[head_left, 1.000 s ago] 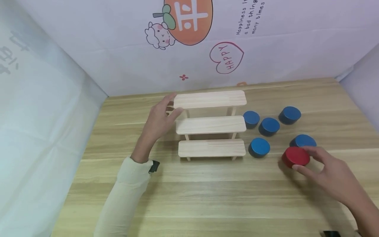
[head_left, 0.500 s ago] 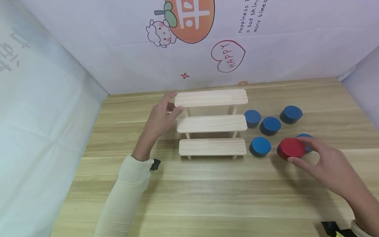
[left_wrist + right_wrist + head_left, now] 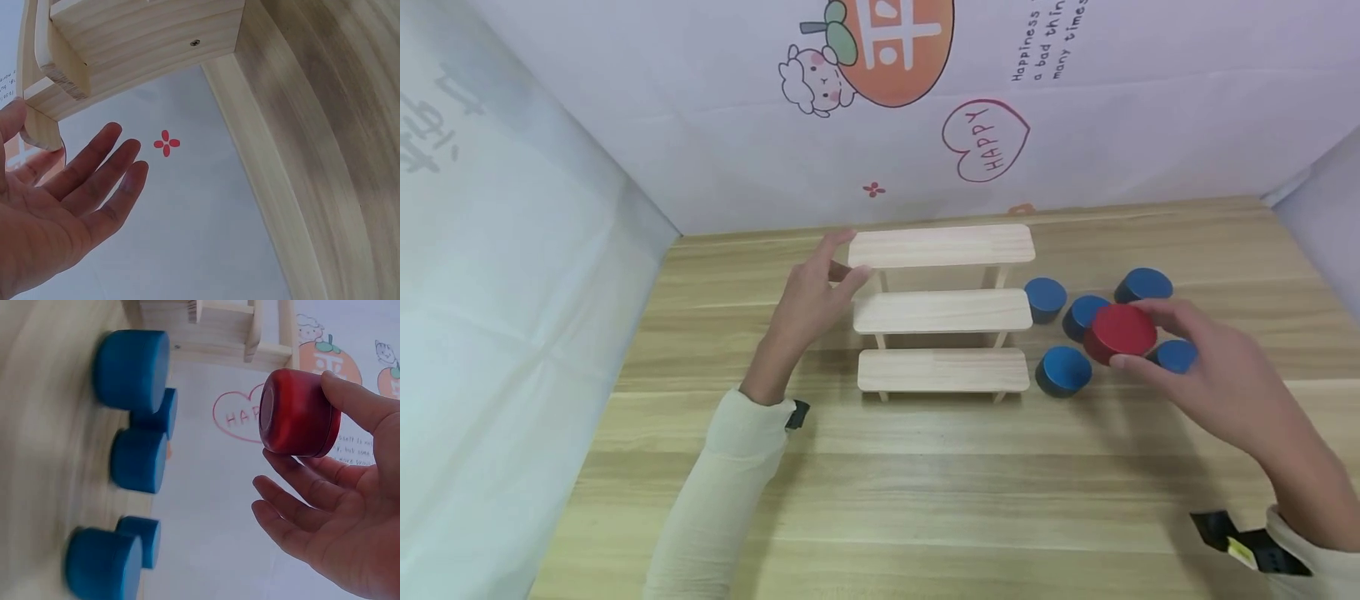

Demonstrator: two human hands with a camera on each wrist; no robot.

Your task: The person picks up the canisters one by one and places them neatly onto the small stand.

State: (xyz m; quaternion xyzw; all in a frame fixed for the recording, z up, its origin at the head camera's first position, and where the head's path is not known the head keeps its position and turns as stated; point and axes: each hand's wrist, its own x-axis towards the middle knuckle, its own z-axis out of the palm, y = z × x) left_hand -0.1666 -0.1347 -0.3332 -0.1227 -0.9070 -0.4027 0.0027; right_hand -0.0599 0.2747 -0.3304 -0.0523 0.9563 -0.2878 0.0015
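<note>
My left hand (image 3: 811,302) is at the left end of a three-tier wooden shelf (image 3: 942,310), its thumb and index finger on either side of the top board's end. In the left wrist view, the other fingers of that hand (image 3: 69,200) are spread off the wood. Between thumb and fingers, my right hand (image 3: 1232,387) holds a small round red tin (image 3: 1122,332) in the air above the blue tins. The right wrist view shows this red tin (image 3: 297,415) raised off the table, its base facing the camera.
Several round blue tins stand on the table right of the shelf; the front one (image 3: 1063,372) is near the lowest board and another (image 3: 1144,286) stands farther back. A white printed cloth (image 3: 722,150) rises behind the wooden table (image 3: 925,500). More cloth (image 3: 497,333) hangs at the left.
My right hand has lifted the red tin and carried it up and leftward, away from the front right blue tin. My left hand stays at the shelf's end.
</note>
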